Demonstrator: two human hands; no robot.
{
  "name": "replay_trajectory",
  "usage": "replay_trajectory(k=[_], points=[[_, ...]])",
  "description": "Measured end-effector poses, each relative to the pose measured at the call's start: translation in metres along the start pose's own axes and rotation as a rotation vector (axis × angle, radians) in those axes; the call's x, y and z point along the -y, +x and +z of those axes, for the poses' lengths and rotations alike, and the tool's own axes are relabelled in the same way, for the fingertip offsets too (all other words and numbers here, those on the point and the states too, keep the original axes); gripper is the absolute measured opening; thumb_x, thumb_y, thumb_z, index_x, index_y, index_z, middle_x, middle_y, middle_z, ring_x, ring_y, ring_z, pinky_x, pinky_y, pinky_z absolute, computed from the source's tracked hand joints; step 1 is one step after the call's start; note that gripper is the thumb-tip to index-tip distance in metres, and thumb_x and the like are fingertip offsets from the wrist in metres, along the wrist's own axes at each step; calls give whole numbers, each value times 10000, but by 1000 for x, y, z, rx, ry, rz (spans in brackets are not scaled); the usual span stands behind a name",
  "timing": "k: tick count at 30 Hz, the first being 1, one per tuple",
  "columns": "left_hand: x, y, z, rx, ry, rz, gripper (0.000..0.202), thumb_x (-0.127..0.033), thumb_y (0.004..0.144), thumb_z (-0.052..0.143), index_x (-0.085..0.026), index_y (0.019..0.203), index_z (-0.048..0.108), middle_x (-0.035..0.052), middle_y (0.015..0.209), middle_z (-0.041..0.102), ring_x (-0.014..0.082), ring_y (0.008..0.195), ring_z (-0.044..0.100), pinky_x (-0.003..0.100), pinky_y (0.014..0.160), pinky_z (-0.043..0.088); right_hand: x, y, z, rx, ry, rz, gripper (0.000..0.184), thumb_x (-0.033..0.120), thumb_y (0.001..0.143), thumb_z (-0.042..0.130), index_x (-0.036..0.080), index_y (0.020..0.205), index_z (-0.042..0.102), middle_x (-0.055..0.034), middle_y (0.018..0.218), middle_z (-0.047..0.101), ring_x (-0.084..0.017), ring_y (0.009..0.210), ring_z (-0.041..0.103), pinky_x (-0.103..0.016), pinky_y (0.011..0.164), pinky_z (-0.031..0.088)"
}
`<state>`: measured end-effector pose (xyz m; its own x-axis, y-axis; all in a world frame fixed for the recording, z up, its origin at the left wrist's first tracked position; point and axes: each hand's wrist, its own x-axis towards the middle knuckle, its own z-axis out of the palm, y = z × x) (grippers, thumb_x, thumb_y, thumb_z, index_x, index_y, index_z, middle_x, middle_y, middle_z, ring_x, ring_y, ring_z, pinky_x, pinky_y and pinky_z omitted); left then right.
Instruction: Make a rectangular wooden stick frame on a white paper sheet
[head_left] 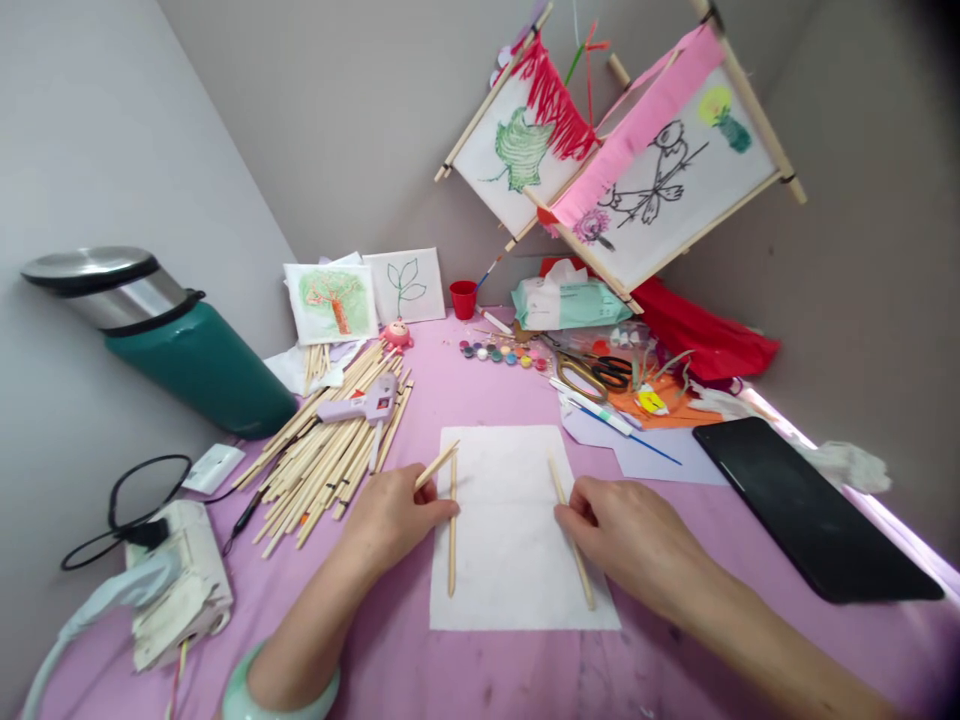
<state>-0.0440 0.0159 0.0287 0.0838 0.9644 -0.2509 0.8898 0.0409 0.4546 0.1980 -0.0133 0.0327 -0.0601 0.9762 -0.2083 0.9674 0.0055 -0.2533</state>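
A white sheet of paper [510,570] lies flat on the pink-purple tabletop in front of me. My left hand [394,510] is closed on a short wooden stick [437,465] that points up and to the right. Its thumb also touches a second wooden stick [452,560] lying along the sheet's left side. At the sheet's right side, my right hand [611,520] pinches another wooden stick [583,578], which lies slanted along that edge. A pale bangle [281,690] circles my left wrist.
Left of the paper lie a pile of wooden sticks [322,480] with a glue gun [367,402] on top, a teal bottle [202,360] and a power strip [184,585]. At right are a black phone [806,510], scissors [585,378] and a wipes pack [570,302]. Framed drawings [660,170] hang above.
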Motion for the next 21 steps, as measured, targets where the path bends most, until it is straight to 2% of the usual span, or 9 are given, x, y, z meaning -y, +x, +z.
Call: replay_trajectory(k=[5, 9, 13, 17, 19, 21], points=[[2, -1, 0, -2, -30, 8, 246, -428, 690, 628, -205, 639, 535, -25, 592, 563, 151, 584, 516, 262, 544, 303, 5, 9, -5, -21, -64, -37, 248, 271, 839, 436, 190, 677, 606, -95, 723, 693, -230, 651, 620, -300, 523, 243], [2, 0, -2, 17, -81, 0, 257, -430, 664, 651, -199, 632, 541, -26, 590, 558, 143, 576, 499, 260, 545, 313, 3, 13, -8, -34, -85, -49, 245, 264, 825, 458, 190, 645, 606, -104, 674, 676, -235, 628, 618, -306, 510, 231], [3, -1, -6, 39, -131, 7, 278, -451, 669, 656, -194, 652, 551, -27, 612, 559, 138, 586, 493, 256, 540, 314, -7, 10, -11, -58, -109, -23, 225, 279, 815, 485, 203, 627, 585, -103, 648, 662, -250, 616, 614, -310, 507, 241], [4, -4, -12, -1, -215, 34, 310, -491, 762, 573, -189, 703, 543, -23, 634, 544, 135, 602, 480, 257, 544, 312, -23, 7, -11, -60, -167, 3, 236, 313, 819, 497, 211, 622, 577, -110, 658, 663, -267, 616, 614, -313, 501, 252], [3, -7, -14, 65, -364, 65, 343, -515, 825, 493, -185, 743, 538, -35, 604, 494, 117, 560, 436, 248, 522, 305, -26, 7, -12, -64, -178, 12, 244, 333, 815, 516, 208, 614, 576, -111, 650, 661, -272, 606, 612, -319, 507, 270], [0, -10, -16, 177, -539, 75, 392, -535, 870, 409, -178, 795, 553, -51, 561, 425, 100, 507, 373, 239, 486, 280, -20, 7, -14, -117, -97, -34, 231, 347, 824, 529, 207, 651, 594, -93, 683, 671, -260, 631, 616, -326, 534, 315]])
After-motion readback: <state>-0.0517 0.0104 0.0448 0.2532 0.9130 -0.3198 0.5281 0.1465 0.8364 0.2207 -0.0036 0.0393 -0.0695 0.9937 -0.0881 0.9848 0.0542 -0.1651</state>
